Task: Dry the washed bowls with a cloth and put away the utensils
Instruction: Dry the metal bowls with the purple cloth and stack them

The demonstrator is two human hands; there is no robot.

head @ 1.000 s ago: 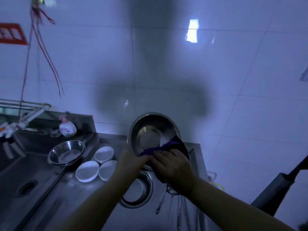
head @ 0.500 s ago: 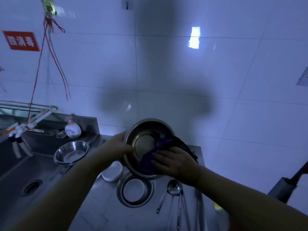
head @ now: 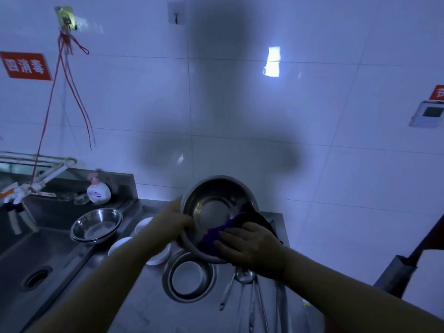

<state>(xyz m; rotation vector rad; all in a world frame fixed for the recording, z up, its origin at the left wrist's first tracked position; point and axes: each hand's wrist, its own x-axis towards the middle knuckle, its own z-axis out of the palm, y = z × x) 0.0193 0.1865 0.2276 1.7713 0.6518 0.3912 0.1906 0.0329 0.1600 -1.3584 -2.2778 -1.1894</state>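
1. Drying is the step in hand: the left hand (head: 173, 222) is gripping the rim of a round stainless-steel bowl (head: 211, 212), fingers curled over its left edge, and is holding it tilted, mouth toward the camera, above the steel surface (head: 134, 308).
2. The right hand (head: 249, 246) is pressing a dark purple cloth (head: 216, 236) against the bowl's lower inner wall; its fingers are lying spread over the cloth, and whether they are pinching it cannot be told.
3. The held bowl is containing nothing but the cloth.
4. Directly below, a second steel bowl (head: 206, 275) is resting on the surface with a small white dish (head: 187, 276) sitting inside it.
5. A wider, shallow steel bowl (head: 96, 225) is standing empty at the sink (head: 36, 255) edge; several white shallow dishes (head: 120, 243) are lying beside it, partly hidden by the left forearm.
6. Long metal ladles and spoons (head: 242, 284) are lying just right of the nested bowl.
7. The next move is probably calling for sweeping the cloth round the remaining wall, then setting the bowl down.
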